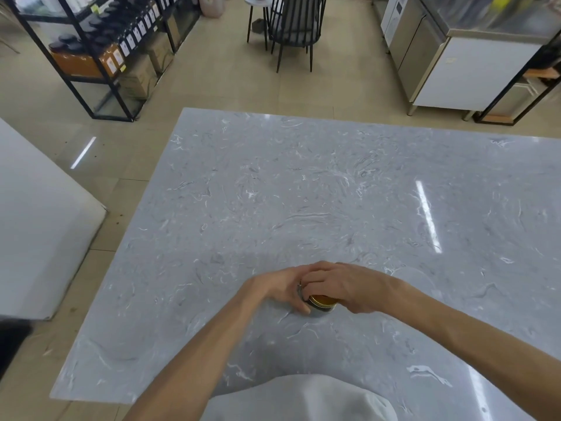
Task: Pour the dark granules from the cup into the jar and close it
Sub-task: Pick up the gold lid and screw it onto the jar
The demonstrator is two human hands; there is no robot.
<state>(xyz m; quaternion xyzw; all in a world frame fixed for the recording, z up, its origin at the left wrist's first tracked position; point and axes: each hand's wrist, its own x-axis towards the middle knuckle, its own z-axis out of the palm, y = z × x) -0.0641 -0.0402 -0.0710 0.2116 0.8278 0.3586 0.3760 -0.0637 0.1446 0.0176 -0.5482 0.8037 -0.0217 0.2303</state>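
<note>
**A:** How far along do you reckon you are?

**B:** Near the end, I'd judge. Your jar [321, 303] sits on the desk [334, 192] under both your hands, and a gold lid [324, 299] is already on top of it. That reads as the closing step. Whether the granules went in, you can't confirm from here: only a dark band shows below the lid, and it's too small to say whether it is glass, contents or rim.

**A:** And the cup?

**B:** There's a faint, pale round shape [414, 276] on the desk just beyond your right forearm. It may be a clear cup, but it's too washed out to be sure.

**A:** What are my hands doing?

**B:** Your left hand [279, 288] is curled round the far-left side of the jar, fingers closed against it, steadying it. There's a ring on one finger. Your right hand [343, 288] lies over the top, fingers bent down around the lid's edge, clamped on it as if to twist.

**A:** What's left, then?

**B:** Probably just seating the lid tight. Whether it's fully screwed down, you can't tell from this view.
</note>
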